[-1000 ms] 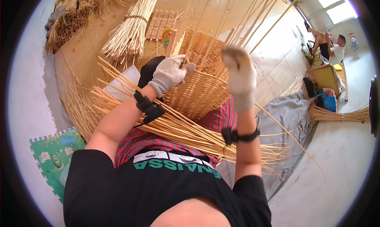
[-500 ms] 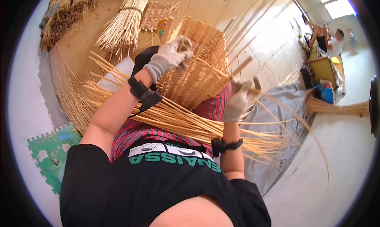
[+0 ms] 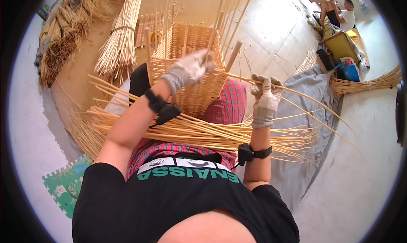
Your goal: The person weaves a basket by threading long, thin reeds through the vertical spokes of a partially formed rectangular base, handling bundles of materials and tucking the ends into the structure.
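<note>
A woven wicker basket (image 3: 199, 92) rests tilted on my lap, with thick corner posts and several thin upright stakes rising from its rim. My gloved left hand (image 3: 190, 70) is at the near rim, beside an upright stake. Motion smears its fingers, so their grip does not show. To the right of the basket, my gloved right hand (image 3: 266, 99) is closed on two pale wicker rods (image 3: 306, 97). These run from the basket's right corner through the fingers and trail off to the right.
A bundle of loose wicker rods (image 3: 190, 135) lies across my lap. Tied bundles stand at the back left (image 3: 118, 39) and lie at the far right (image 3: 368, 83). Grey cloth (image 3: 296, 128) covers the floor on the right. A person (image 3: 345, 16) sits at the far right beside a small table.
The basket has turned more upright and shifted left in view. My left hand has moved a little right along the rim. My right hand has moved away from the basket's corner, sliding out along the rods.
</note>
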Demonstrator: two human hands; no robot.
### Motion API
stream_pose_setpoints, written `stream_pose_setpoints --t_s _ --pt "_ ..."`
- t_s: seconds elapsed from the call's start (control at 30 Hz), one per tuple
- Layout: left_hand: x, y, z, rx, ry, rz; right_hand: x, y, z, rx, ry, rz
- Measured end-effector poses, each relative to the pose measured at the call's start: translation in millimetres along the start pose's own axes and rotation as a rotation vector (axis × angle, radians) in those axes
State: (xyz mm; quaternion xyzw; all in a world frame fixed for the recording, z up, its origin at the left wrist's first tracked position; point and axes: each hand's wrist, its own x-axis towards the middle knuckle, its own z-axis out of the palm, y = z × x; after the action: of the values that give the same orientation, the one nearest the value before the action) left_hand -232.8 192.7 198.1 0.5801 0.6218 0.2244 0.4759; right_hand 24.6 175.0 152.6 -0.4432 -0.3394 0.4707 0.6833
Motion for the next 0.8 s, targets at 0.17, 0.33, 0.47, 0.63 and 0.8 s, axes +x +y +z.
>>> stream_pose_setpoints --t_s 0.17,0.33,0.47,0.63,0.8 --pt "21.2 -29.8 26.1 0.059 0.156 0.005 57.8 -25.2 86.3 -0.416 -0.314 -0.507" --pt "15.2 -5.4 26.0 0.007 0.180 -0.130 131.1 -43.6 133.8 -0.356 -0.563 -0.337" --pt "8.7 -21.0 24.9 -0.137 0.198 -0.117 74.9 -43.7 59.6 -0.224 -0.146 -0.291" --pt "0.9 -30.8 41.9 0.224 0.816 0.540 51.2 22.9 -2.5 -0.036 0.110 -0.275" --pt "17.4 -26.1 63.7 0.718 0.721 0.882 66.9 21.7 -14.7 0.008 -0.042 -0.274"
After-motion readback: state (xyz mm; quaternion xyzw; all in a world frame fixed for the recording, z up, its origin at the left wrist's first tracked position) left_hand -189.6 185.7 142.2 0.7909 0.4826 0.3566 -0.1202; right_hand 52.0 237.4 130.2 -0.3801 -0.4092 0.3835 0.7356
